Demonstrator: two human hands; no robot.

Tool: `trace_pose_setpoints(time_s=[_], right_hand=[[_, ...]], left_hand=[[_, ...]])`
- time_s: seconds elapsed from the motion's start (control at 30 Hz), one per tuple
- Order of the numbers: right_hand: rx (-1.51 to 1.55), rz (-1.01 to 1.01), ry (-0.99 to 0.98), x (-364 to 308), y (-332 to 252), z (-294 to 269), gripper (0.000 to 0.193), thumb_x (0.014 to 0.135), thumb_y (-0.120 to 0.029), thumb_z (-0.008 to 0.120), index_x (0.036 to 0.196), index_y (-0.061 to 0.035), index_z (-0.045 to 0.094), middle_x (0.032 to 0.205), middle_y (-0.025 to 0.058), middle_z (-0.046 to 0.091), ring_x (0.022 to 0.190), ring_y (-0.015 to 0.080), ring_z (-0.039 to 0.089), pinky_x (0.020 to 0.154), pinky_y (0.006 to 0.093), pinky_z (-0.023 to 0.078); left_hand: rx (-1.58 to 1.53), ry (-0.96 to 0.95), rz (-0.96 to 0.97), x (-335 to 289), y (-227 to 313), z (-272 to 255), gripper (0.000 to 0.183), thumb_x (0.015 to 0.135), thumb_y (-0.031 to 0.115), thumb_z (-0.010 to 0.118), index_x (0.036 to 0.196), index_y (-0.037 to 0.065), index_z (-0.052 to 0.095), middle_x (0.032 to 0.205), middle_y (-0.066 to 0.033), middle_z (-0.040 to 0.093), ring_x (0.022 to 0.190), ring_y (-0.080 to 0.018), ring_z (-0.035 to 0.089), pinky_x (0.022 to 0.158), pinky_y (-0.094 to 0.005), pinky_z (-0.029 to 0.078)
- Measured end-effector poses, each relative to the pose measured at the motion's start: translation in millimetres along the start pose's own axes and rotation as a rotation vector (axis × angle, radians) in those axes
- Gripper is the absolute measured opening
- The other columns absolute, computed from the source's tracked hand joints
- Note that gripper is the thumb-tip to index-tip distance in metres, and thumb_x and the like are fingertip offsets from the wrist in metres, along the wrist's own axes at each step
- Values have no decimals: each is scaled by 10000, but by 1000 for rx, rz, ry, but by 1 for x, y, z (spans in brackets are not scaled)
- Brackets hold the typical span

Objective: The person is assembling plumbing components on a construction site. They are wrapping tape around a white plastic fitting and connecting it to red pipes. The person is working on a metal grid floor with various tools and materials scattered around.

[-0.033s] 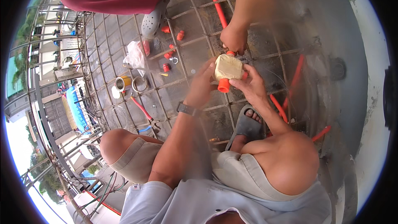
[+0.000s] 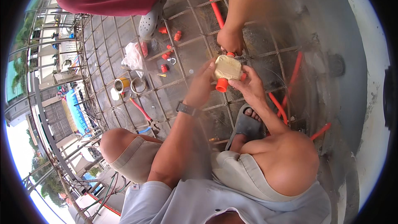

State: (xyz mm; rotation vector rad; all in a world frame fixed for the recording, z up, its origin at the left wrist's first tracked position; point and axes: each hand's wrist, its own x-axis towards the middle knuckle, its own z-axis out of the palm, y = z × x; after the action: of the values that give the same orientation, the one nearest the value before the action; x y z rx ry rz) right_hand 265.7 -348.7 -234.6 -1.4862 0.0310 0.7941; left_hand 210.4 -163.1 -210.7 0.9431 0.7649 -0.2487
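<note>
A junction box (image 2: 227, 67), its top wrapped in cream-coloured covering, is held between my two hands above the rebar grid. Orange connectors stick out of its sides; the nearest one (image 2: 222, 85) points toward me. My left hand (image 2: 202, 79), with a dark band on the wrist, grips the box's left side, its fingers partly hidden. On the right, my right hand (image 2: 248, 84) pinches the box beside another orange connector. A co-worker's closed hand (image 2: 231, 40) reaches in from the far side and touches the far connector (image 2: 230, 54).
Rebar (image 2: 168, 85) criss-crosses the floor. Orange conduit (image 2: 212, 2) lies beyond, with more pipe (image 2: 295, 72) at right. Left are loose orange fittings (image 2: 164, 68), a plastic bag (image 2: 132, 57), an opened can (image 2: 121, 84), a tape roll (image 2: 138, 85) and red-handled pliers (image 2: 143, 111). A co-worker's clog (image 2: 150, 23) stands far left.
</note>
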Motion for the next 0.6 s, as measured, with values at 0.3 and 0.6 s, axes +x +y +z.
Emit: trace_pose_setpoints(time_s=[0.3,0.6], right_hand=[[44,-205,135,-51,53,-45,817,914,-165,886,1563,33,431,1366,181,619,1160,211,663,889,333,617],[-284,-231,-262,-41,44,-37,1204,760,-217,1006,1695,-22,274,1606,198,453,1445,292,517,1135,435,512]], left_hand=[[237,-633,-194,40,23,-15,683,973,242,748,1542,-56,517,1463,-171,650,1357,-268,619,1167,-389,460],[809,-578,-183,51,16,-9,676,965,465,797,1416,-16,646,1363,-132,679,1277,-245,629,1089,-374,495]])
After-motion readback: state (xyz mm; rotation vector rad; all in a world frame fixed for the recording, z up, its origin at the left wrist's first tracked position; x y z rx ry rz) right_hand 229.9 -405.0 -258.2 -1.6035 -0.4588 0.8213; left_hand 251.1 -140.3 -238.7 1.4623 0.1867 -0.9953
